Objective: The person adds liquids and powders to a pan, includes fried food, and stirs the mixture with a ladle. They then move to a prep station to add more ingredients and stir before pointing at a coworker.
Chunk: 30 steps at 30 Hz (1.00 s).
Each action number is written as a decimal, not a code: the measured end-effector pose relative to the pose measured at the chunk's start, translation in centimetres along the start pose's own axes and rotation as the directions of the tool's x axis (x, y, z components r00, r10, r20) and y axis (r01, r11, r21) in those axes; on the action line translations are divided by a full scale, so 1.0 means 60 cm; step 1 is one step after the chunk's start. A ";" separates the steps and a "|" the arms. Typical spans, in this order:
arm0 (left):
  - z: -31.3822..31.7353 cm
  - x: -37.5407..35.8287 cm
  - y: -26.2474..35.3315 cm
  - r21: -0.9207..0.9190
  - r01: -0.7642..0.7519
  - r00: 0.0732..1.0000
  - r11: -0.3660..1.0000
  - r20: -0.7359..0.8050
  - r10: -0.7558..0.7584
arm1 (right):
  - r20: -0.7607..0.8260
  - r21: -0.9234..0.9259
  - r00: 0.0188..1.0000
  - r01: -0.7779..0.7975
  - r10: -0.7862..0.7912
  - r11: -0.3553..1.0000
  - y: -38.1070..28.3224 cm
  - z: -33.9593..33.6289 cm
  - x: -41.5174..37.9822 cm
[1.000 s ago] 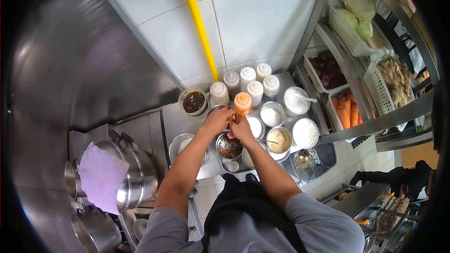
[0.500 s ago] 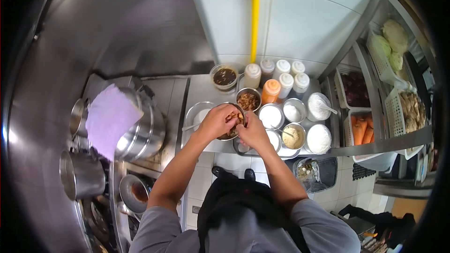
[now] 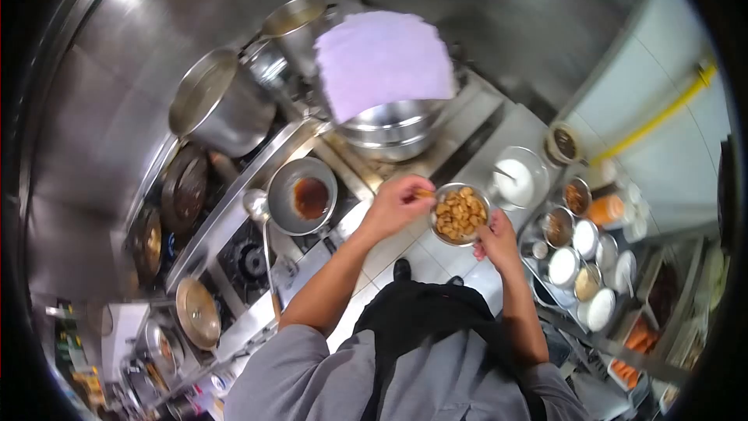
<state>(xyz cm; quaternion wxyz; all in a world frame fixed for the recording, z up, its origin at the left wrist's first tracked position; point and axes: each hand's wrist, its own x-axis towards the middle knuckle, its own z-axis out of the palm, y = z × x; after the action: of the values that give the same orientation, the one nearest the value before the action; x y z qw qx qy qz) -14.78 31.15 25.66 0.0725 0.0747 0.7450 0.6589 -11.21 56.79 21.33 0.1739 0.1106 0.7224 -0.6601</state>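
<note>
My right hand [image 3: 495,243] grips a small steel bowl [image 3: 460,214] full of brown nut-like pieces, held in the air between the stove and the counter. My left hand [image 3: 399,201] is at the bowl's left rim, fingers pinched on a small piece. To the left, on the stove, stands a steel pan [image 3: 301,196] with dark brown sauce in it.
A big pot under a purple cloth [image 3: 383,58] stands behind the pan, with more pots [image 3: 216,105] on the left. Several steel bowls of ingredients [image 3: 575,245] and squeeze bottles [image 3: 608,209] crowd the counter on the right. A ladle [image 3: 260,214] lies by the burner [image 3: 251,260].
I have turned left from the counter toward the stove. The bowl has come up off the counter in my right hand, and my left hand has stayed at its rim.
</note>
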 end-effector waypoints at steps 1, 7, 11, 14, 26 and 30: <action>-0.067 -0.021 -0.016 -0.043 0.073 0.992 0.996 -0.103 -0.077 | 0.029 0.036 0.999 -0.020 0.019 0.999 0.002 0.009 -0.003; -0.429 -0.146 -0.368 0.762 0.446 0.894 0.470 -0.398 -0.205 | 0.061 0.129 0.994 -0.093 0.086 0.987 0.033 0.040 -0.016; -0.467 -0.150 -0.445 0.827 0.392 0.916 0.404 -0.307 -0.260 | 0.001 0.064 0.993 -0.116 0.116 0.991 0.058 0.004 -0.033; -0.480 -0.117 -0.421 0.548 0.593 0.762 0.590 -0.620 -0.190 | -0.080 0.048 0.994 -0.074 0.078 0.996 0.062 -0.044 -0.060; 0.235 0.159 0.076 0.451 -0.227 0.881 0.863 0.473 -0.016 | -0.380 0.129 0.915 -0.094 0.136 0.987 0.087 -0.301 -0.215; 0.515 0.312 0.009 0.341 -0.615 0.698 0.711 0.654 0.292 | -0.438 0.126 0.888 -0.097 0.143 0.987 0.076 -0.357 -0.217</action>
<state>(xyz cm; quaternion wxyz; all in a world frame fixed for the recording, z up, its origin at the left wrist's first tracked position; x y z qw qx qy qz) -26.72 65.09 22.28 0.0888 0.4693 0.7979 0.3677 0.21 79.42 23.79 0.0386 0.3117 0.7006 -0.6407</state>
